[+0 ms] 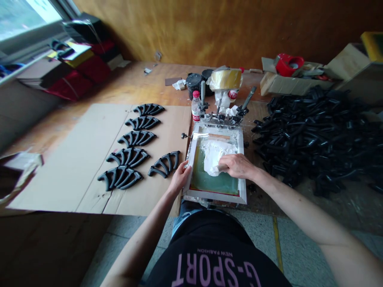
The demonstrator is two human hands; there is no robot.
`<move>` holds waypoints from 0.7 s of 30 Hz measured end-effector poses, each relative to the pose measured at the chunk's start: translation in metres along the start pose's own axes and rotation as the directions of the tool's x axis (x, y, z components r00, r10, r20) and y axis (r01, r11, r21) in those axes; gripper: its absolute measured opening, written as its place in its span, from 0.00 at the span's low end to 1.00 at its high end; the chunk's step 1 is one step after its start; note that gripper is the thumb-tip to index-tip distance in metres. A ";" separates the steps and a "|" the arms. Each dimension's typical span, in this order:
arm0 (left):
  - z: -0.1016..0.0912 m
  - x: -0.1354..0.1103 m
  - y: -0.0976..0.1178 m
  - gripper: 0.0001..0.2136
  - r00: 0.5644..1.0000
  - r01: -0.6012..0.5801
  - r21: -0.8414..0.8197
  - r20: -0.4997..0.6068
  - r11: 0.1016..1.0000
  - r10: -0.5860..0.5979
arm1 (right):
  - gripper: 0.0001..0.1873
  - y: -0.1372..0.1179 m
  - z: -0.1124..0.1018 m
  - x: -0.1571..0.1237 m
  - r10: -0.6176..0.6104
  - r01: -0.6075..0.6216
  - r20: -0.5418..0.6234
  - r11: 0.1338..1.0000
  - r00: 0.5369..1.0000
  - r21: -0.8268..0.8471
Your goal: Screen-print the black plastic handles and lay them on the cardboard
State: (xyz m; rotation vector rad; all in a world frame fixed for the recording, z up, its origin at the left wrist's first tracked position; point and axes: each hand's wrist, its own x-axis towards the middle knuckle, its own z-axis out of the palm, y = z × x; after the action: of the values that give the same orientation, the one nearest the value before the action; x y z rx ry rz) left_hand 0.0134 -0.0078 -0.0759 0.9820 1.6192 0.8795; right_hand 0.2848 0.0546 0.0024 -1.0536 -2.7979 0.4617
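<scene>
A silk-screen printing frame (243,175) with a green mesh lies flat in front of me, hinged to a metal clamp (221,118) at its far side. My left hand (180,176) is closed on the frame's left edge, thumb on top. Over the mesh, my right hand (236,165) grips a small squeegee (222,167), mostly hidden by the fingers. Thick white ink (214,153) is spread on the mesh around it. A flat wooden strip (219,136) lies across the far end. What is under the frame is hidden.
Left, on a cardboard sheet (86,139), several black curved plastic handles (128,157) lie in rows. A large heap of black parts (311,139) covers the right. Behind the frame stand a red-capped bottle (196,105) and dark tubs (194,83). A box (272,83) holds red tape.
</scene>
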 end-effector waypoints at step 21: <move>-0.016 -0.022 0.143 0.27 0.956 -0.295 -0.260 -0.083 0.920 0.283 | 0.19 0.106 -0.045 0.004 0.599 -0.542 -0.487 0.796 0.636 0.270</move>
State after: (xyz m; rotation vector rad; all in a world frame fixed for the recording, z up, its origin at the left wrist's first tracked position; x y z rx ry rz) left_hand 0.0268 0.0282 0.0643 1.0265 1.3624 1.2952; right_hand 0.3572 0.1435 0.0107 -1.7279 -1.8703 0.2717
